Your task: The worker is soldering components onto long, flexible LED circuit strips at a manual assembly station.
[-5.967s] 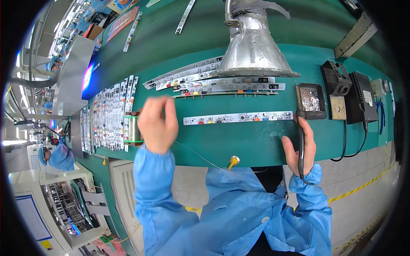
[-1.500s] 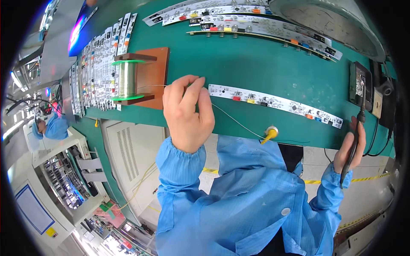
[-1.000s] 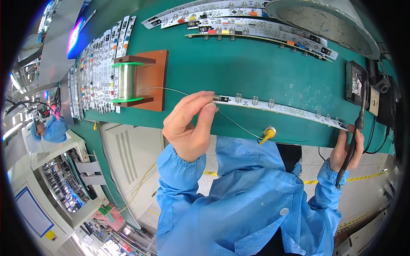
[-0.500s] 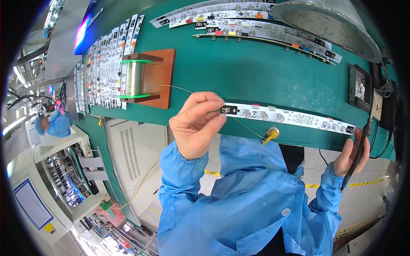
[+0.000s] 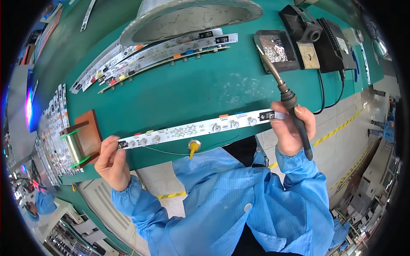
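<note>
Between my two hands a long white circuit board strip is held above the table's front edge, its right end higher in the picture. My left hand pinches the board's left end between thumb and fingers. With thumb and fingertips my right hand grips the other end, and it also holds a soldering iron. The iron's dark handle lies across the hand; its metal tip points up and left, toward a dark tray of solder scraps. A thin solder wire curves beneath the board from near my left hand.
A solder spool stands in a brown holder at left, beside several stacked boards. More board strips lie under a wide metal hood. A soldering station is at back right. A yellow plug sits at the front edge.
The view has swung right, bringing the soldering station in. The board's right end has risen relative to its left. My right hand now grips that end more fully, and the iron leans left.
</note>
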The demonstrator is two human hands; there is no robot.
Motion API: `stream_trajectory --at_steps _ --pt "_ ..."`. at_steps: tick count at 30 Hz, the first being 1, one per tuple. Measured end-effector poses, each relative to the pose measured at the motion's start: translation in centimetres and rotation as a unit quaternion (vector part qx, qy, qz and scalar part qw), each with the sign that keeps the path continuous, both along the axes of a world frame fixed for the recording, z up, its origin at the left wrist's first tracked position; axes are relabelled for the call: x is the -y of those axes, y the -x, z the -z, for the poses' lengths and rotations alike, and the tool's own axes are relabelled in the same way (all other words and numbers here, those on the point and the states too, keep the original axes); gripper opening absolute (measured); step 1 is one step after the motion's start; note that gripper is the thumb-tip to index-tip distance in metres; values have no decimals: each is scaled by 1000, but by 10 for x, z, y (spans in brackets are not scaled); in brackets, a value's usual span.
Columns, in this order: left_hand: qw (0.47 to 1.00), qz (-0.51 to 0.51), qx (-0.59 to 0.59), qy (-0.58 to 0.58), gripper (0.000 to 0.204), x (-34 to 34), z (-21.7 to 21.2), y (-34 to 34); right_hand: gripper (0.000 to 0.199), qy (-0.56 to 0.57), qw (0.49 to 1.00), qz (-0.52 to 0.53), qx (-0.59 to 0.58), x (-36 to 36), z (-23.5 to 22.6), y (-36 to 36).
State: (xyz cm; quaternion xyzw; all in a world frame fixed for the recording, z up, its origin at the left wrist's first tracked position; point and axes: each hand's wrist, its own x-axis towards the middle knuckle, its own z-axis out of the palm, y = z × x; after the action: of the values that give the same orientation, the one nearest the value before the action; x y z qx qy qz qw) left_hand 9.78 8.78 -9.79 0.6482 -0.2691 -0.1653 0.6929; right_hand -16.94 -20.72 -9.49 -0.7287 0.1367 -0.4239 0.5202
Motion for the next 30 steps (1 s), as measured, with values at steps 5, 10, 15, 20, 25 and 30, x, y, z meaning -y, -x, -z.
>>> stream_trajectory --at_steps 5,10,15,20,25,30 --pt "1000 13 -11 6 30 1 -4 0 53 -26 999 -32 -2 2 -7 4" --pt "998 16 66 -18 28 -5 -3 -6 50 -111 993 2 -44 -1 -14 11" --pt "996 36 75 -10 30 -11 -22 -9 44 -187 982 -34 -1 0 -12 3" --pt "993 63 97 -8 32 -12 -32 -14 41 -219 975 -29 10 -2 -19 1" --pt "988 -26 148 -29 23 -11 -49 8 40 -243 969 -34 -20 -6 -23 7" --pt "988 -35 141 -46 16 -9 -72 22 46 -102 992 58 51 -23 -12 8"
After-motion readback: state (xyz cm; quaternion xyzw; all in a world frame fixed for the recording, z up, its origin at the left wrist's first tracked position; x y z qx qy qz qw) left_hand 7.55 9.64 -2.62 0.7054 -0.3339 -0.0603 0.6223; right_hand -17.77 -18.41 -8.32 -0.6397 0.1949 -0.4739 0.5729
